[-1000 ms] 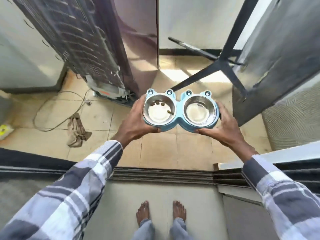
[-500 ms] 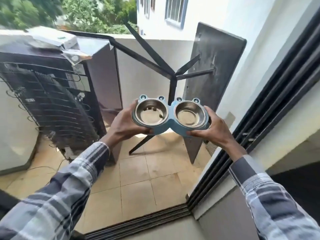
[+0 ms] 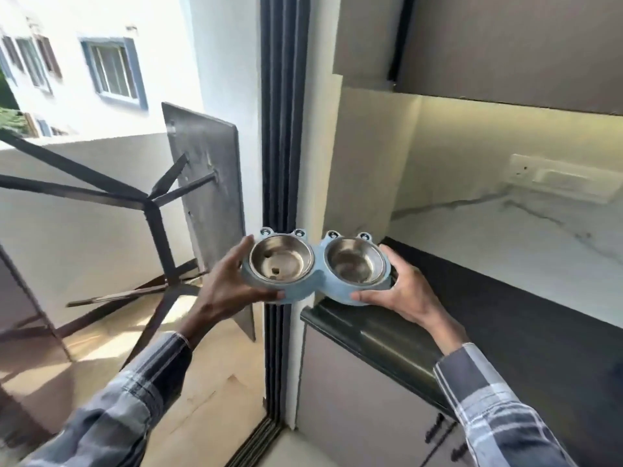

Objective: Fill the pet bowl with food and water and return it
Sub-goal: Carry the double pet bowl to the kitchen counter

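I see pet bowl (image 3: pixel 315 269), blue double holder, two steel cups, held level in air at door frame (image 3: pixel 285 136), right half over dark table (image 3: pixel 387 335) corner. Left hand (image 3: pixel 226 287) clamped on bowl's left end, thumb under front rim, fingers up side. Right hand (image 3: pixel 403 289) clamped on right end, thumb along front edge. Left cup: few brown kibble bits; right cup contents, can't tell. Upturned metal stand (image 3: pixel 158 217) left of door frame, on balcony floor. Plaid sleeves (image 3: pixel 488 402) both arms.
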